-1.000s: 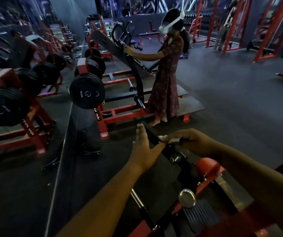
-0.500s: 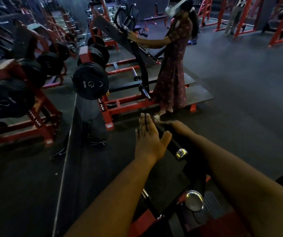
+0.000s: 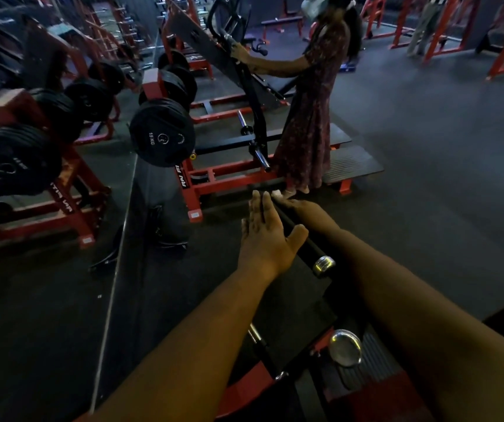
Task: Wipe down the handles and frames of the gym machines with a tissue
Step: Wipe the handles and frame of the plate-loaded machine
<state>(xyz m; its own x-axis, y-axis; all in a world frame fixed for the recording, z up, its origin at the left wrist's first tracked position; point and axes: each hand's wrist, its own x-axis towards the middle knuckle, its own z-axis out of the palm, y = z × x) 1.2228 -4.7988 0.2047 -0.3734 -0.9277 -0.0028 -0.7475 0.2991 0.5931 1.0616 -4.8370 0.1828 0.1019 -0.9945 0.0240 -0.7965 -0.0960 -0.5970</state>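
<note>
L hand [image 3: 267, 236] flat, fingers straight, steadies black handle bar [image 3: 297, 236] | R hand [image 3: 307, 213] wraps bar w/ tissue [image 3: 276, 194] at far end | rub slow, press firm, go all round | weight plate [image 3: 162, 132] beyond

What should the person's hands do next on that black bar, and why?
Probably draw the right hand with the tissue back along the black bar toward its chrome end: the tissue sits at the far end, while the left hand rests flat beside it.
</note>
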